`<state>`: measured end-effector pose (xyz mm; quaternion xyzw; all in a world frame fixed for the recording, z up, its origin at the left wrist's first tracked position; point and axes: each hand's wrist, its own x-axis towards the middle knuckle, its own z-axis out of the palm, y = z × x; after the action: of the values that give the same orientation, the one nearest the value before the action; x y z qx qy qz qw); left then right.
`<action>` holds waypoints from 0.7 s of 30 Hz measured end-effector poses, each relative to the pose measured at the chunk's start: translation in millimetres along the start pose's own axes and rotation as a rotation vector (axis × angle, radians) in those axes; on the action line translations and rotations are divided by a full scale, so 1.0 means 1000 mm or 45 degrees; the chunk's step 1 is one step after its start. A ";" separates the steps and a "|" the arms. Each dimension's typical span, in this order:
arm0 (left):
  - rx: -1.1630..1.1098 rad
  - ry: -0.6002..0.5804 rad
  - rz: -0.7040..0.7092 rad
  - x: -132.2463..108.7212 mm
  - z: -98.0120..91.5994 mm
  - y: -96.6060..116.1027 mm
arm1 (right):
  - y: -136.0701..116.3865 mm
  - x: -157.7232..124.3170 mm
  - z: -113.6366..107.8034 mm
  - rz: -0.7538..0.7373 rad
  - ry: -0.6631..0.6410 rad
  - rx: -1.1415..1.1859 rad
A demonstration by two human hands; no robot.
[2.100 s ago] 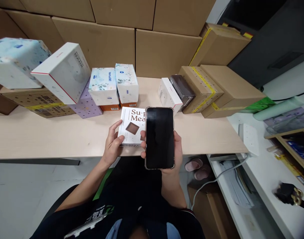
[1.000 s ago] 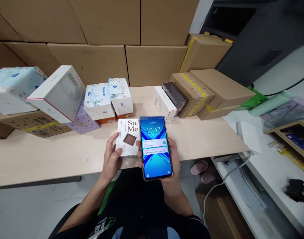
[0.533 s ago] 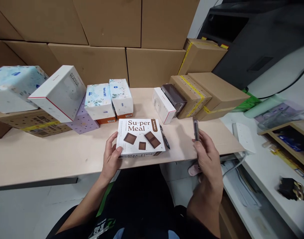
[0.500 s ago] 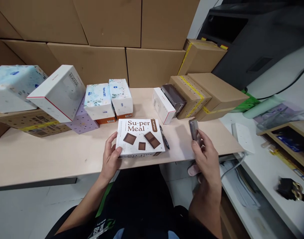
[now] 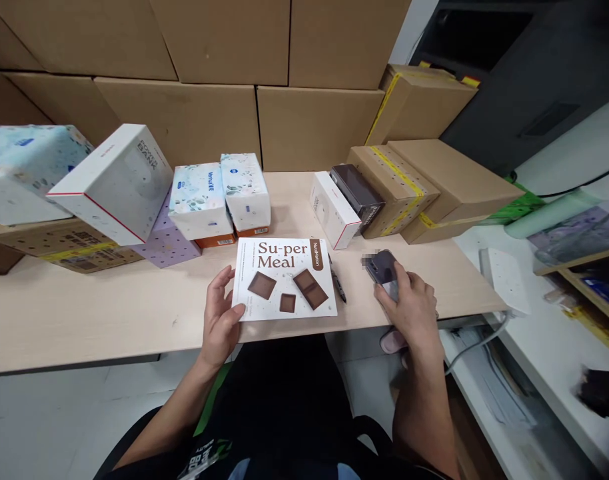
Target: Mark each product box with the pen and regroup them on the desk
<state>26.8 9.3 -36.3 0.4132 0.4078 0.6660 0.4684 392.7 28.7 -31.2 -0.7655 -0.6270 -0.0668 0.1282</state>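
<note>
A white "Su-per Meal" box [image 5: 284,279] with brown squares lies flat near the front edge of the pale wooden table [image 5: 109,313]. My left hand [image 5: 220,319] grips the box's lower left corner, thumb on top. My right hand [image 5: 407,305] lies over a phone [image 5: 381,267] turned face down on the table to the right of the box, fingers curled round it. A black pen [image 5: 337,283] lies between the box and the phone.
Tissue packs [image 5: 219,193], a white power-bank box [image 5: 117,181] and a lilac box [image 5: 167,237] stand at the left back. A white box [image 5: 333,208], a dark box [image 5: 357,190] and taped cartons [image 5: 424,183] stand at the right back. Large cartons [image 5: 209,73] form the back wall. A white power strip [image 5: 502,280] lies right.
My right hand carried the lit phone from in front of me to the right, turned it over and brought it down onto the table. The box now lies uncovered.
</note>
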 end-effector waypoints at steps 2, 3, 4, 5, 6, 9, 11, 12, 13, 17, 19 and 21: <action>-0.013 0.012 -0.009 0.000 0.001 0.002 | 0.002 0.001 0.000 0.006 -0.031 0.021; -0.019 0.019 -0.014 0.000 0.001 0.003 | 0.003 0.001 0.000 0.007 -0.041 0.042; -0.023 0.027 -0.019 0.001 0.002 0.004 | 0.002 0.000 -0.002 0.007 -0.034 0.072; -0.030 0.031 -0.022 0.001 0.002 0.004 | 0.001 -0.001 -0.005 0.003 -0.002 0.122; -0.039 0.028 -0.024 0.000 0.002 0.005 | -0.003 -0.002 -0.009 -0.010 0.046 0.204; -0.066 -0.011 -0.006 -0.001 0.002 0.008 | -0.022 -0.006 -0.026 -0.059 0.099 0.703; -0.080 -0.038 0.024 -0.002 0.001 0.010 | -0.040 -0.008 -0.038 -0.086 -0.095 1.173; -0.088 -0.049 0.040 -0.003 0.001 0.011 | -0.048 -0.008 -0.043 -0.092 -0.231 1.394; -0.098 -0.062 0.052 -0.005 0.000 0.012 | -0.056 -0.008 -0.047 -0.096 -0.366 1.588; -0.113 -0.140 0.083 -0.012 -0.003 0.014 | -0.074 -0.007 -0.061 -0.074 -0.714 1.978; -0.106 -0.163 0.077 -0.018 -0.005 0.014 | -0.078 -0.010 -0.067 -0.055 -0.784 1.979; -0.105 -0.167 0.055 -0.022 -0.006 0.013 | -0.080 -0.014 -0.073 -0.051 -0.799 1.940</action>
<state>22.4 -15.8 -29.8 0.4448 0.3397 0.6637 0.4962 316.2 9.1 43.6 -0.4404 -0.5206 0.5917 0.4301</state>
